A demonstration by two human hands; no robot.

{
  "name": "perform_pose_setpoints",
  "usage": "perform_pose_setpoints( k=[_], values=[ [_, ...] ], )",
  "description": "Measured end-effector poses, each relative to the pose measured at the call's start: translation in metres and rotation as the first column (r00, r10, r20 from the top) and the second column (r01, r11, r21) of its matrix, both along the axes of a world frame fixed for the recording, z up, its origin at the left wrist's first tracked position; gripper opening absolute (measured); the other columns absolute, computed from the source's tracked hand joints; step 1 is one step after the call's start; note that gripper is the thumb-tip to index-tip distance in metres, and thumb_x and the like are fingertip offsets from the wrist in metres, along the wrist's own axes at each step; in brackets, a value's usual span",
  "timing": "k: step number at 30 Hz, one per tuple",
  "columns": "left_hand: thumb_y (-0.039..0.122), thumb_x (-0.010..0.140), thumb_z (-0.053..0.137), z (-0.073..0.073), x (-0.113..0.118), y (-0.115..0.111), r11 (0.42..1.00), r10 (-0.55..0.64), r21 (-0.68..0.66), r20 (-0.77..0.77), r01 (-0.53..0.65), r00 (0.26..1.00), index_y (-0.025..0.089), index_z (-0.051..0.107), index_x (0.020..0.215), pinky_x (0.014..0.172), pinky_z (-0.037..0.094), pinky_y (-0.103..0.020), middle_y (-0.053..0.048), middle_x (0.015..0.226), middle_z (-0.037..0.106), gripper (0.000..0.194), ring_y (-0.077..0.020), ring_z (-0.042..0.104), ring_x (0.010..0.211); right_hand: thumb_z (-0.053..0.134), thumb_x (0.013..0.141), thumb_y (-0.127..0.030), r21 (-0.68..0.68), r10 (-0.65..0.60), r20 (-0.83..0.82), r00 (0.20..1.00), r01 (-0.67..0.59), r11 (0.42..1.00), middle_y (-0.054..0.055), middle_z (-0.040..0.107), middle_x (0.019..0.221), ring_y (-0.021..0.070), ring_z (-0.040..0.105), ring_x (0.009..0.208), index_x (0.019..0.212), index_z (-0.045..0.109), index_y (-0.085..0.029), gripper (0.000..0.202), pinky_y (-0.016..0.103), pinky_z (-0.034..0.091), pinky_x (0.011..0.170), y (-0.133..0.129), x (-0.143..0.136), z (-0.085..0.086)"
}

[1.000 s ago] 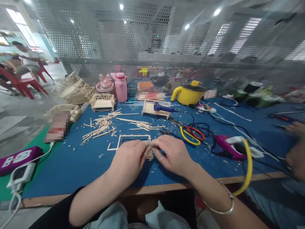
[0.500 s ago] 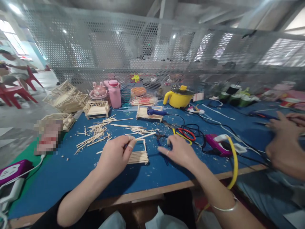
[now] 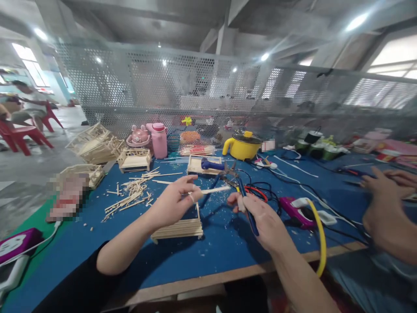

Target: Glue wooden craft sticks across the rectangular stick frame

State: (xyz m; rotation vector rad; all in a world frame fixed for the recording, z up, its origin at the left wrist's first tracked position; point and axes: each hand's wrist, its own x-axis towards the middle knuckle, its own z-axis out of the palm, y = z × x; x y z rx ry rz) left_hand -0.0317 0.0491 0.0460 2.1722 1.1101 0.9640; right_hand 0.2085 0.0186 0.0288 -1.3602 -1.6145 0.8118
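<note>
My left hand (image 3: 177, 195) is closed on a thin pale wooden stick (image 3: 216, 190) that points to the right. Blue-handled pliers (image 3: 245, 200) are in my right hand (image 3: 260, 213), their jaws raised and spread close to the stick's free end. Under my left hand lies a small wooden frame (image 3: 179, 229) made of sticks side by side, with a thin upright at its right corner. Loose sticks (image 3: 137, 189) are heaped to the left. Behind my hands a blue glue gun (image 3: 211, 164) rests on a small wooden bed-like piece (image 3: 194, 165).
Finished-looking wooden pieces (image 3: 94, 143) are piled at the left rear. A pink flask (image 3: 159, 141) and a yellow pot (image 3: 244, 146) stand along the mesh screen. Cables and a purple power strip (image 3: 296, 213) lie to the right, near another person's hands (image 3: 384, 191).
My right hand has picked the blue-handled pliers up off the table and raised them toward the stick. My left hand has shifted slightly right with the stick. The view has tilted up.
</note>
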Motion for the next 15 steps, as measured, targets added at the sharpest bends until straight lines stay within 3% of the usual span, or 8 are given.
perform_pose_setpoints(
  k=[2,3,6,7,9,11,15],
  values=[
    [0.038,0.090,0.050,0.005,0.005,0.001,0.986,-0.166,-0.009,-0.019,0.166,0.986,0.022,0.065,0.073,0.099,0.038,-0.030,-0.001,0.091,0.069,0.027,-0.0197,0.055,0.114,0.039,0.090,-0.051,0.007,0.095,-0.302,0.949,-0.098,0.995,0.006,0.066,0.095,0.0219,0.060,0.084,0.088,0.066,-0.024,0.038,0.035,0.048,0.082,-0.003,-0.012,0.002],
    [0.037,0.091,0.049,0.007,0.007,0.002,0.974,-0.225,-0.017,-0.026,0.225,0.974,0.022,0.065,0.074,0.099,0.038,-0.032,0.000,0.083,0.068,0.028,-0.0195,0.057,0.108,0.041,0.089,-0.053,0.023,0.122,-0.376,0.919,-0.122,0.992,0.006,0.066,0.096,0.0221,0.060,0.085,0.086,0.065,-0.025,0.038,0.036,0.049,0.081,-0.003,-0.018,0.001],
    [0.034,0.092,0.047,0.010,0.011,0.003,0.966,-0.257,-0.015,-0.014,0.257,0.966,0.020,0.066,0.075,0.086,0.045,-0.030,0.000,0.074,0.063,0.029,-0.0167,0.060,0.083,0.059,0.078,-0.046,0.068,0.193,-0.561,0.805,-0.188,0.980,0.006,0.062,0.114,0.0235,0.059,0.101,0.097,0.062,-0.027,0.027,0.038,0.050,0.085,-0.001,-0.039,-0.003],
    [0.033,0.092,0.047,0.010,0.012,0.002,0.967,-0.255,-0.011,-0.004,0.255,0.967,0.019,0.066,0.075,0.082,0.046,-0.029,0.000,0.074,0.062,0.029,-0.0158,0.059,0.080,0.065,0.073,-0.040,0.089,0.249,-0.623,0.742,-0.250,0.964,0.006,0.059,0.122,0.0246,0.058,0.108,0.104,0.060,-0.029,0.034,0.040,0.050,0.088,0.000,-0.044,-0.005],
    [0.031,0.092,0.047,0.010,0.013,-0.002,0.965,-0.262,-0.010,0.020,0.262,0.965,0.019,0.067,0.075,0.078,0.046,-0.027,-0.001,0.077,0.063,0.028,-0.0151,0.058,0.079,0.068,0.063,-0.032,0.135,0.379,-0.672,0.636,-0.398,0.907,0.005,0.055,0.130,0.0269,0.055,0.116,0.112,0.057,-0.031,0.050,0.045,0.050,0.090,0.002,-0.053,-0.008],
    [0.030,0.092,0.048,0.011,0.013,-0.007,0.965,-0.263,-0.010,0.047,0.264,0.964,0.019,0.067,0.076,0.079,0.046,-0.027,-0.002,0.079,0.064,0.027,-0.0153,0.059,0.082,0.065,0.059,-0.029,0.169,0.461,-0.660,0.593,-0.481,0.860,0.006,0.054,0.132,0.0288,0.055,0.118,0.113,0.056,-0.031,0.055,0.049,0.050,0.091,0.003,-0.058,-0.008],
    [0.033,0.092,0.048,0.010,0.012,-0.012,0.987,-0.153,-0.024,0.175,0.160,0.973,0.020,0.068,0.083,0.092,0.043,-0.032,-0.007,0.107,0.067,0.025,-0.0197,0.058,0.108,0.057,0.054,-0.020,0.240,0.449,-0.645,0.618,-0.394,0.887,0.008,0.053,0.134,0.0295,0.049,0.126,0.125,0.049,-0.029,0.072,0.052,0.044,0.100,0.007,-0.051,0.000]
  ],
)
